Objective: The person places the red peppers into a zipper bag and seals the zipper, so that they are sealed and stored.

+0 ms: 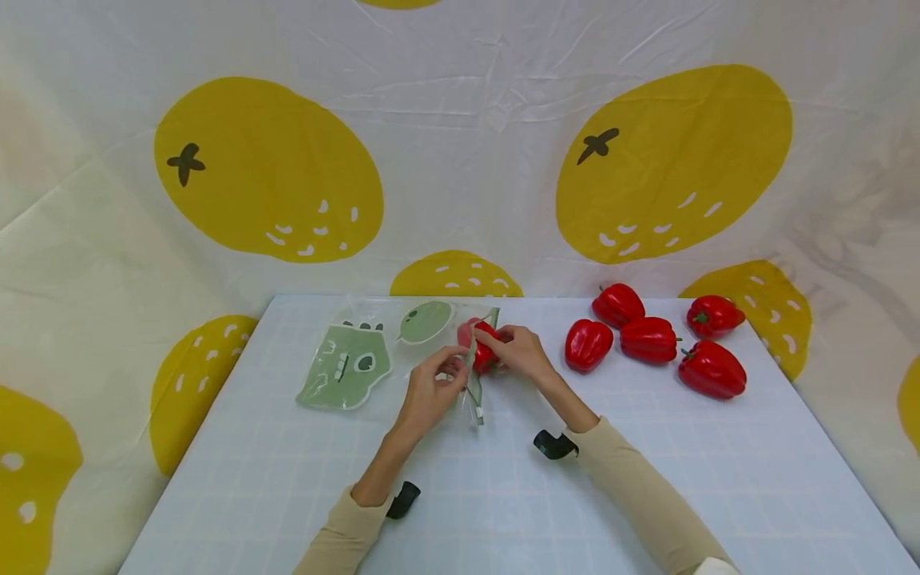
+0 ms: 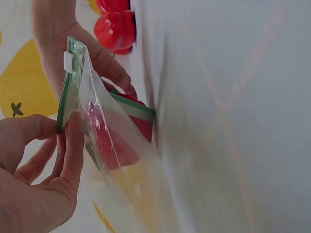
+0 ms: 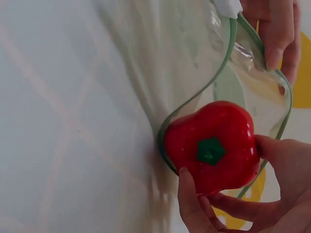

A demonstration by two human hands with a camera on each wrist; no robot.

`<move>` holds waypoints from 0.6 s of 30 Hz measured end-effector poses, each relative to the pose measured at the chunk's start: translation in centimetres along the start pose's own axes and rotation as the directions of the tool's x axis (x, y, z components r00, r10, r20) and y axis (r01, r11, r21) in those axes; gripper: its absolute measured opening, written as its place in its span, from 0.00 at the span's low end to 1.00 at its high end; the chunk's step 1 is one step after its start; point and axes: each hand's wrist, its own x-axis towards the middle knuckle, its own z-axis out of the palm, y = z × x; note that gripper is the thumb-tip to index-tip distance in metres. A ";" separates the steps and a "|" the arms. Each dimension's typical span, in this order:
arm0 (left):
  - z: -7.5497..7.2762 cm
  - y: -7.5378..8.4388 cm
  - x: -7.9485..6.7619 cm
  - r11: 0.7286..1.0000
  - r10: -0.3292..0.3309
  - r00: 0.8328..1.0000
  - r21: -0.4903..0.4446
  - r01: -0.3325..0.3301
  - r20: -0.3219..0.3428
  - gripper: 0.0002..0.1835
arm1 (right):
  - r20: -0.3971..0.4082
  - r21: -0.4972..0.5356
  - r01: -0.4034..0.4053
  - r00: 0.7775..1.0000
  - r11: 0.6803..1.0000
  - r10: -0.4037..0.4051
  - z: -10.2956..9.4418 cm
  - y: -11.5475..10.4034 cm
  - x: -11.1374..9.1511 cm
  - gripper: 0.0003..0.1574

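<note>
A clear zip bag (image 1: 345,367) with green monster prints lies flat, its green-edged mouth facing right. My left hand (image 1: 434,390) pinches the upper lip of that mouth between thumb and fingers; in the left wrist view the white slider (image 2: 68,61) sits near the lip's end. With my right hand (image 1: 523,350) I hold a red bell pepper (image 3: 214,145) by its sides, thumb and fingers spread round it. The pepper is partly inside the bag's mouth, its green stem end facing out toward the right wrist camera.
Several more red bell peppers (image 1: 648,340) lie in a loose group on the table (image 1: 503,511), right of my right hand. Behind the table hangs a pale cloth (image 1: 467,160) printed with yellow fruit.
</note>
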 end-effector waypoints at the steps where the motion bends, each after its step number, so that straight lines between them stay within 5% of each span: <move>1: 0.1 -0.1 0.0 1.000 0.005 1.000 -0.011 -0.005 -0.006 0.14 | -0.003 -0.001 0.008 1.000 1.000 -0.008 0.2 0.0 0.1 0.38; 10: 0.8 -0.4 -0.1 0.999 -0.022 0.998 -0.046 0.020 -0.053 0.12 | -0.087 -0.079 0.027 0.996 0.997 -0.034 1.3 0.7 0.5 0.40; 18: 1.0 -0.3 -0.2 0.998 -0.063 0.995 -0.020 0.062 -0.073 0.13 | 0.026 0.100 -0.018 1.000 0.995 0.016 0.4 0.2 -0.3 0.33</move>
